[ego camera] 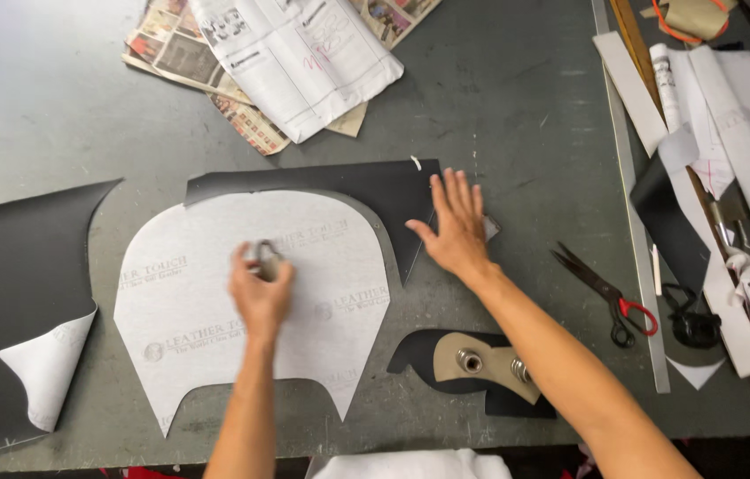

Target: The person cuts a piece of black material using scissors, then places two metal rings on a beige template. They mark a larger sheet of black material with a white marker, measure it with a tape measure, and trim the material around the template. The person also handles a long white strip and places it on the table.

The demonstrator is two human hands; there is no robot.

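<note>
Grey paper pattern (251,293) flat on black sheet (375,191), mid-bench (517,98). Left hand (260,297) pinching small metal weight (266,259); right hand (457,226) spread, pressing sheet. Risk: pattern slips if weight lifts.

The left hand (260,288) is motion-blurred, and the small metal object (266,259) in its fingers is too smeared to identify. The black sheet (11,293) at far left runs off the edge. The newspapers (295,53) are cropped at the top. The right-side clutter (730,177) is cut off too.
</note>
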